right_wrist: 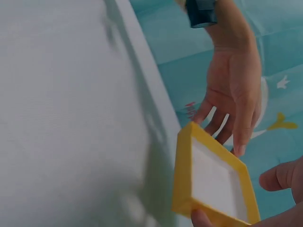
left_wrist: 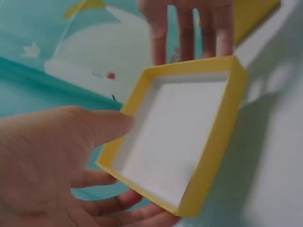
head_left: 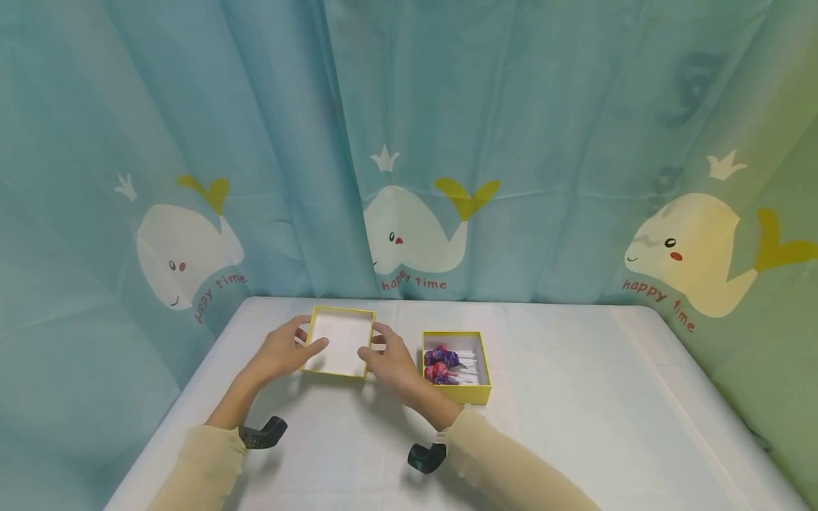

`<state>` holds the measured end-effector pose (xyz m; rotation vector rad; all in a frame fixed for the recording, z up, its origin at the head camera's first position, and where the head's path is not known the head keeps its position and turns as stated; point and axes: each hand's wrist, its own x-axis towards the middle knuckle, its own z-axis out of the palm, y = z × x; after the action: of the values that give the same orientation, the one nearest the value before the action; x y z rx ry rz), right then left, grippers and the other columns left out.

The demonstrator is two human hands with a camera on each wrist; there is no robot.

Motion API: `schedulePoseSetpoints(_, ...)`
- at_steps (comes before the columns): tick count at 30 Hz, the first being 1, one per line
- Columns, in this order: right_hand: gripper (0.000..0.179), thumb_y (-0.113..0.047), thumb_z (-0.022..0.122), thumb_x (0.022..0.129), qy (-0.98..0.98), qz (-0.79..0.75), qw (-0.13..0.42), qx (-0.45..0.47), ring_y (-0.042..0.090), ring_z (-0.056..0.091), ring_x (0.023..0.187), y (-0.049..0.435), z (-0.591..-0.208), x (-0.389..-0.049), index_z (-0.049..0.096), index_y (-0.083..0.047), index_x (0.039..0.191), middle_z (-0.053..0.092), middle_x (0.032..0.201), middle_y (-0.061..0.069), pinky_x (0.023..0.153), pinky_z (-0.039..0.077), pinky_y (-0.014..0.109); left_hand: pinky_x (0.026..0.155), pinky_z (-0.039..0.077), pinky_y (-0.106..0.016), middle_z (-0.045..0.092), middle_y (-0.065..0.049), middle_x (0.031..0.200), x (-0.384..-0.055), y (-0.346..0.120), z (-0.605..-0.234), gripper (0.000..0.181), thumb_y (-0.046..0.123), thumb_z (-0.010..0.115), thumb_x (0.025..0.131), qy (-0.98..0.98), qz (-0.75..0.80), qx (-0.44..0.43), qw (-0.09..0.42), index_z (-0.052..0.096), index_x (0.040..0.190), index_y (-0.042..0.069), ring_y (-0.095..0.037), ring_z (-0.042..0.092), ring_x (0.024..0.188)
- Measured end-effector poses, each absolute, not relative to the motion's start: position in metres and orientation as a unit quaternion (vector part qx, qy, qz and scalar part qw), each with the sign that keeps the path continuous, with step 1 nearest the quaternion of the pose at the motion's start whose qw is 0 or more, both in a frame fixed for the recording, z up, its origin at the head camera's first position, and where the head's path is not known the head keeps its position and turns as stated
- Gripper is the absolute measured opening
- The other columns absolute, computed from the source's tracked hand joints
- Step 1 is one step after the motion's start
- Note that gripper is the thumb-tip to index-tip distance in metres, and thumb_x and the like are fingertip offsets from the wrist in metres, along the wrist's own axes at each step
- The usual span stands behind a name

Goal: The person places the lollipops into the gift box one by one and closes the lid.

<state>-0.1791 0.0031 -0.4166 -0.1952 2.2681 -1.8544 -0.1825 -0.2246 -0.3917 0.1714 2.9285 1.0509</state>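
A shallow yellow box lid (head_left: 341,343) with a white inside is held up over the table, its hollow side facing me. My left hand (head_left: 280,351) grips its left edge, thumb over the rim and fingers behind, as the left wrist view (left_wrist: 57,161) also shows. At the opposite edge my right hand (head_left: 395,360) holds the lid between thumb and fingers. In the right wrist view only parts of that hand's thumb and fingers show beside the lid (right_wrist: 215,182). Right of the hands stands an uncovered yellow box (head_left: 469,394) containing several wrapped lollipops (head_left: 444,363) with white sticks.
A white-covered table (head_left: 575,426) lies beneath everything. Behind it hangs a blue-green curtain (head_left: 543,106) printed with whales. Each wrist wears a strap with a dark mount, one by the left sleeve (head_left: 207,454), the other by the right sleeve (head_left: 498,454).
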Motion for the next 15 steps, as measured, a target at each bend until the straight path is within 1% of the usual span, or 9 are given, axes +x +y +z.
schedulePoseSetpoints(2,0.065,-0.017,0.068,0.095,0.776,-0.622,0.089,-0.062,0.035,0.061,0.12,0.006,-0.409,-0.179,0.043,-0.008,0.154,0.055,0.142,0.018,0.094,0.057,0.044,0.082,0.058,-0.05,0.063,-0.026,0.113,-0.182,-0.221,-0.388,0.067,0.031,0.07,0.099,0.935,0.348,0.064,-0.009,0.043,0.146,-0.007,-0.038,0.067,0.101)
schedulePoseSetpoints(5,0.058,-0.019,0.067,0.097,0.768,-0.634,0.073,-0.058,0.035,0.062,0.117,0.011,-0.399,-0.181,0.047,-0.012,0.151,0.054,0.144,0.016,0.093,0.058,0.045,0.087,0.06,-0.051,0.061,-0.028,0.118,-0.18,-0.214,-0.383,0.066,0.029,0.07,0.099,0.925,0.373,0.066,-0.032,0.04,0.147,-0.005,-0.043,0.066,0.108)
schedulePoseSetpoints(7,0.051,-0.021,0.066,0.099,0.753,-0.652,0.068,-0.054,0.033,0.062,0.114,0.015,-0.393,-0.181,0.049,-0.013,0.147,0.054,0.144,0.015,0.091,0.058,0.045,0.089,0.06,-0.051,0.059,-0.03,0.124,-0.179,-0.209,-0.38,0.068,0.029,0.07,0.099,0.916,0.395,0.061,-0.039,0.038,0.149,-0.004,-0.044,0.066,0.112)
schedulePoseSetpoints(10,0.043,-0.025,0.064,0.102,0.727,-0.682,0.062,-0.05,0.031,0.059,0.116,0.022,-0.385,-0.182,0.051,-0.013,0.141,0.052,0.144,0.014,0.09,0.06,0.043,0.09,0.06,-0.052,0.055,-0.031,0.132,-0.177,-0.203,-0.376,0.069,0.03,0.069,0.1,0.9,0.43,0.053,-0.043,0.035,0.152,-0.001,-0.046,0.065,0.115)
schedulePoseSetpoints(13,0.042,-0.032,0.063,0.103,0.715,-0.696,0.057,-0.042,0.034,0.058,0.118,0.029,-0.38,-0.184,0.051,-0.013,0.139,0.051,0.144,0.012,0.093,0.059,0.043,0.092,0.059,-0.054,0.053,-0.03,0.138,-0.175,-0.198,-0.373,0.069,0.033,0.068,0.101,0.89,0.45,0.055,-0.048,0.035,0.153,0.003,-0.047,0.065,0.116)
schedulePoseSetpoints(15,0.046,-0.037,0.062,0.104,0.712,-0.7,0.053,-0.038,0.038,0.058,0.121,0.033,-0.379,-0.185,0.049,-0.015,0.142,0.05,0.145,0.012,0.097,0.058,0.046,0.093,0.058,-0.056,0.051,-0.029,0.14,-0.173,-0.194,-0.372,0.068,0.036,0.068,0.101,0.884,0.461,0.058,-0.05,0.035,0.152,0.005,-0.048,0.064,0.117)
